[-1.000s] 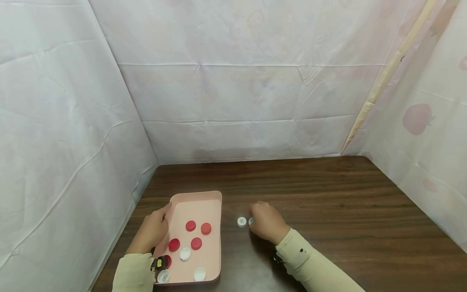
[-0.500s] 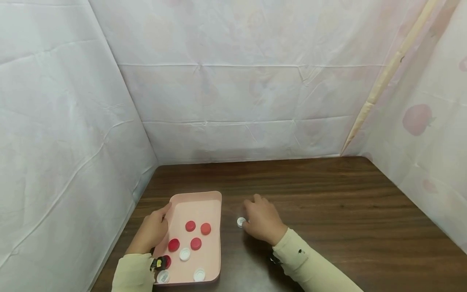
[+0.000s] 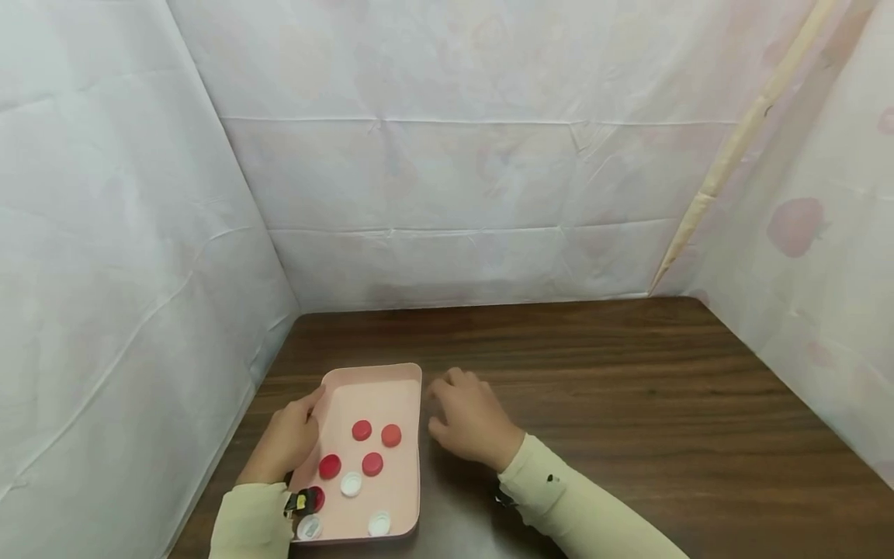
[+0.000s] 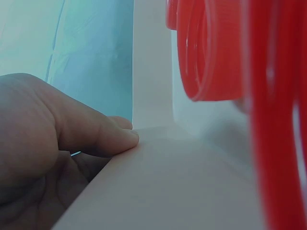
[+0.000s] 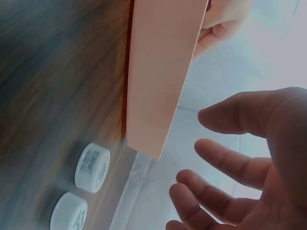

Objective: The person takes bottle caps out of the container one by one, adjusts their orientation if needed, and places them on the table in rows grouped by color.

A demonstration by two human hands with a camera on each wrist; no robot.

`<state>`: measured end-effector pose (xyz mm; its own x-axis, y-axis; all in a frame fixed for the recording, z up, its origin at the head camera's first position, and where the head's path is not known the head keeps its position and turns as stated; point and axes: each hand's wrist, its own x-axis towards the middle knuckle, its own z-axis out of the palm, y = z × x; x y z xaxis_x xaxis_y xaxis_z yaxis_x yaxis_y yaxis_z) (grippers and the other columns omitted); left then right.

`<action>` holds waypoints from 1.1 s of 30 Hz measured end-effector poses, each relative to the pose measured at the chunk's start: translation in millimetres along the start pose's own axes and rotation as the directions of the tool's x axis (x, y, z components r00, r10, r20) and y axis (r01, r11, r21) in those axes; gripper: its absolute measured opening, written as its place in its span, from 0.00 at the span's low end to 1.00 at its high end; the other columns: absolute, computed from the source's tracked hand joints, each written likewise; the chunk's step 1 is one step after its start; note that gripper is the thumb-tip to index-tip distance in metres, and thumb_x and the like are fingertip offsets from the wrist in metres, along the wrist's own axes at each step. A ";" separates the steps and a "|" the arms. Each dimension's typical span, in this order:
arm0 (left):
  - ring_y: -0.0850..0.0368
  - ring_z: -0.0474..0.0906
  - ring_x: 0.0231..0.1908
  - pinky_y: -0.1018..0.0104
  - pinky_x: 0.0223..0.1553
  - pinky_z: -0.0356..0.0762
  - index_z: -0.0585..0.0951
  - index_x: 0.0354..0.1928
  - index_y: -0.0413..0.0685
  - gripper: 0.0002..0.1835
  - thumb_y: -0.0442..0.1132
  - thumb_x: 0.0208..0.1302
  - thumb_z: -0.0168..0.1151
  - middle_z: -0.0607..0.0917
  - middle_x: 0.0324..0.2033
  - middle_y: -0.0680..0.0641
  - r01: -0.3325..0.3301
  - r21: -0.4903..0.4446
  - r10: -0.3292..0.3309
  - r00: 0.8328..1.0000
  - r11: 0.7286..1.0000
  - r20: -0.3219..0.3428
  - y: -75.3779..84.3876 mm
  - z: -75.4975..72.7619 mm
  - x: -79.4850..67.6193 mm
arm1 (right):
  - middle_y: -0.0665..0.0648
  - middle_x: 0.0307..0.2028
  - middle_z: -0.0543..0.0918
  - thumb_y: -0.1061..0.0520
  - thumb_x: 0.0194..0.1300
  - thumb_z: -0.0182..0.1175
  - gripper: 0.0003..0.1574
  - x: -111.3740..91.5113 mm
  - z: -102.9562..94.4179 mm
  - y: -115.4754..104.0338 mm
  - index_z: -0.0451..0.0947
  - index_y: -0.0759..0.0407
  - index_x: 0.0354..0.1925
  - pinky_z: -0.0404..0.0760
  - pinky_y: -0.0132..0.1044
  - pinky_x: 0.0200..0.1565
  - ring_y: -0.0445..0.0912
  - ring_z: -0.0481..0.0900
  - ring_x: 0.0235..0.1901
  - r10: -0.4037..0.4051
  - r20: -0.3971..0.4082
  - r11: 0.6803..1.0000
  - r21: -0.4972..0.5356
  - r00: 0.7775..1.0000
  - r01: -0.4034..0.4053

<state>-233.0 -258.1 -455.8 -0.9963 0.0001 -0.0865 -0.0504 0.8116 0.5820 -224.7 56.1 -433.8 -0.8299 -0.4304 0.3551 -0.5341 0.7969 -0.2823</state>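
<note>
My left hand (image 3: 285, 439) holds the left edge of a pink tray (image 3: 370, 396); in the left wrist view its thumb (image 4: 122, 142) lies on the rim with fingers behind the wall. Several red bottle caps (image 3: 362, 430) and white bottle caps (image 3: 351, 484) lie in the tray, some partly behind the left wrist. My right hand (image 3: 471, 419) hovers just off the tray's right side, over the table. In the right wrist view its thumb and fingers (image 5: 225, 158) are spread with nothing between them. Two white caps with printed tops (image 5: 92, 167) sit on the table there, hidden under the hand in the head view.
The dark wooden table (image 3: 628, 404) extends to the right and back. White sheets (image 3: 454, 171) hang behind it and on both sides, with a pale yellow strip (image 3: 726, 159) at the right rear corner.
My right hand has moved left toward the tray, its fingers spreading from a curled pose, and now covers the two white table caps from above. The left hand keeps its hold on the tray.
</note>
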 end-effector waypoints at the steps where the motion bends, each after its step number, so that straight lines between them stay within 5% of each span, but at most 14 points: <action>1: 0.34 0.77 0.64 0.35 0.64 0.72 0.61 0.79 0.41 0.31 0.34 0.77 0.45 0.70 0.71 0.29 -0.002 -0.001 0.002 1.000 1.000 -0.001 -0.2 0.0 -0.2 | 0.53 0.47 0.84 0.51 0.60 0.69 0.18 0.7 1.2 -1.2 0.86 0.52 0.49 0.84 0.51 0.49 0.50 0.82 0.46 -0.010 0.001 1.000 0.002 1.000 0.010; 15: 0.33 0.77 0.63 0.38 0.64 0.75 0.60 0.80 0.40 0.31 0.34 0.78 0.47 0.70 0.72 0.29 0.016 -0.008 -0.016 1.000 1.000 0.006 -0.2 0.6 -5.5 | 0.51 0.45 0.83 0.50 0.61 0.69 0.15 13.8 11.3 -18.0 0.86 0.49 0.47 0.83 0.43 0.49 0.46 0.79 0.41 -0.130 0.004 0.991 -0.031 0.992 0.130; 21: 0.31 0.75 0.66 0.35 0.64 0.72 0.60 0.80 0.41 0.31 0.35 0.78 0.47 0.70 0.72 0.29 0.016 -0.017 -0.016 1.000 1.000 0.013 -0.9 1.8 -2.9 | 0.49 0.47 0.80 0.50 0.62 0.69 0.15 21.5 14.8 -30.7 0.87 0.47 0.47 0.82 0.44 0.49 0.46 0.79 0.41 -0.141 0.035 0.990 0.006 0.989 0.141; 29: 0.31 0.72 0.69 0.36 0.63 0.71 0.60 0.80 0.41 0.31 0.34 0.77 0.46 0.70 0.72 0.29 0.018 -0.015 -0.018 1.000 1.000 0.010 -1.4 2.0 -3.5 | 0.51 0.43 0.79 0.51 0.62 0.71 0.14 22.7 20.6 -39.5 0.87 0.49 0.46 0.80 0.31 0.36 0.42 0.77 0.35 -0.130 0.069 0.991 0.050 0.989 0.126; 33: 0.30 0.71 0.69 0.36 0.63 0.71 0.60 0.80 0.40 0.31 0.34 0.78 0.46 0.70 0.72 0.29 0.018 -0.012 -0.018 1.000 1.000 0.012 -1.4 -0.4 -4.3 | 0.51 0.42 0.82 0.51 0.62 0.72 0.14 23.4 25.7 -42.5 0.88 0.49 0.47 0.82 0.31 0.39 0.41 0.78 0.36 -0.146 0.089 0.989 0.040 0.985 0.143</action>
<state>-228.7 -259.5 -456.0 -0.9943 -0.0069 -0.1068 -0.0689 0.8042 0.5904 -225.6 1.3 -436.4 -0.7538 -0.5784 0.3118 -0.6536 0.7092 -0.2643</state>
